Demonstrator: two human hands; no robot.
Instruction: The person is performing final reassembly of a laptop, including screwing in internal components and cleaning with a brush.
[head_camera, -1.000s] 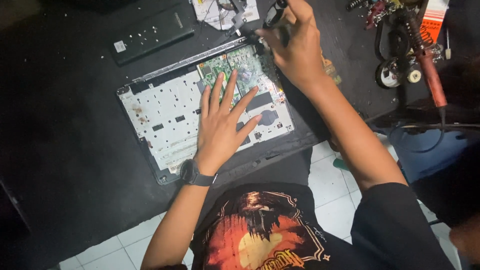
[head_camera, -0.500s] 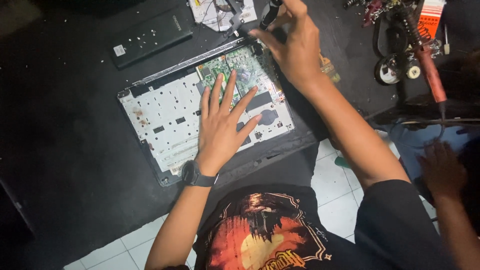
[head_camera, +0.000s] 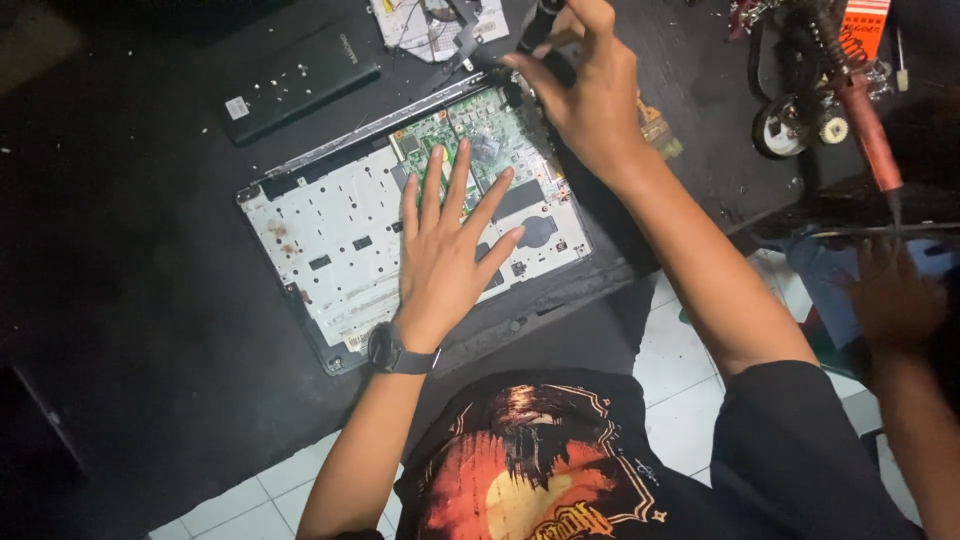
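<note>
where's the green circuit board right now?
Head view, upper centre: the green circuit board sits in the opened laptop base, between the left hand and right hand.

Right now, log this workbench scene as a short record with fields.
surface: black table
main item: opened laptop chassis, white inner plate and green circuit board exposed
left hand: flat on the chassis, fingers spread, wristwatch on the wrist
right hand: gripping a dark tool at the chassis's far edge
beyond chassis: black rectangular pack
far right: soldering iron with reddish handle
other: another person's hand at right edge, blurred
</note>
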